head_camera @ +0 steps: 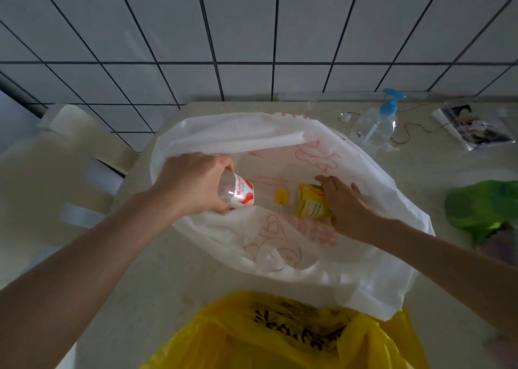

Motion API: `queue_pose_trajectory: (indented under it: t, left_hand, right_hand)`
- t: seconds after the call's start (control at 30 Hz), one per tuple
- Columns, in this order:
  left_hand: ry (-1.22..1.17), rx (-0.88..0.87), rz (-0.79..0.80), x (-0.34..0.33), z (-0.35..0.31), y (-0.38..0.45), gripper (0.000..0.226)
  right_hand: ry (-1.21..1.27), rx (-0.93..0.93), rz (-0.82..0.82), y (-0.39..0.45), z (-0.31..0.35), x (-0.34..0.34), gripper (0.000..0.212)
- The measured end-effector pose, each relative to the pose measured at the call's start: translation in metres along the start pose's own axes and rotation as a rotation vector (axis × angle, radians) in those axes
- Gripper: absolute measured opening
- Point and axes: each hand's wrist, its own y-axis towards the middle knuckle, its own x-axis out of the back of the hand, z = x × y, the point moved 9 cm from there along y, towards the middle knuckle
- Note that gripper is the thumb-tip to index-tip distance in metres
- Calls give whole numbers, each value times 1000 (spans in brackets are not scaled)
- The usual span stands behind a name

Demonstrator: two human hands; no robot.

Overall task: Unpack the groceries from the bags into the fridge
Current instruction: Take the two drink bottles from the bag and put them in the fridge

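Countertop (pixel 168 270): left hand (pixel 193 183) grips clear bottle (pixel 238 192) lying sideways; right hand (pixel 344 203) relaxed beside yellow bottle (pixel 311 203)

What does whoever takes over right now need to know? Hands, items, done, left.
Left hand: grips a clear bottle with a red-and-white label at the mouth of the white bag.
Right hand: open, fingers on a yellow-labelled bottle lying inside the white bag; not gripped yet.
Yellow bag sits nearer, green bag to the right, both on the counter.
Done: nothing shown in the fridge; fridge out of view.
Left: carry both bottles over, then empty the other bags.
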Motion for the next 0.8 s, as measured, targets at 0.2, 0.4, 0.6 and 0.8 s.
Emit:
queue_pose_trajectory:
  t: [0.2, 0.4, 0.6, 0.8]
  left_hand:
    - [-14, -114, -134, 13, -38, -10, 76]
    - [-683, -125, -267, -9, -46, -11, 95]
    - [-1081, -86, -321, -50, -62, 5, 71]
    - [-1159, 30, -137, -106, -52, 14, 83]
  right_hand:
    - [303, 225, -234, -37, 21, 6, 71]
    - [533, 58, -421, -51, 7, 6, 73]
    - [632, -7, -469, -62, -4, 7, 69]
    - [770, -41, -465, -71, -13, 4, 74]
